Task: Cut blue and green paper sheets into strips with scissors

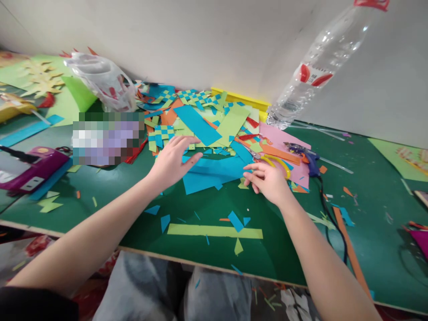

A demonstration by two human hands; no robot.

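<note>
My left hand (174, 160) hovers over the left end of a blue paper sheet (214, 171), thumb and fingers apart, with nothing in it. At the sheet's right end is my right hand (267, 180), its fingers loosely bent and apart, and I see nothing held. Just behind that hand lie scissors with yellow handles (281, 165), partly hidden by it. Beyond both hands a blue paper strip (197, 125) and a green paper strip (235, 122) rest on a pile of cut paper. Nearer me, a long green strip (214, 231) lies flat among small scraps.
A clear plastic bottle (321, 67) stands at the back right near a blue glue gun (310, 161) with a black cord. Pink paper (301, 176) lies beneath the scissors. On the left are a white plastic bag (103, 80) and a purple power strip (33, 169).
</note>
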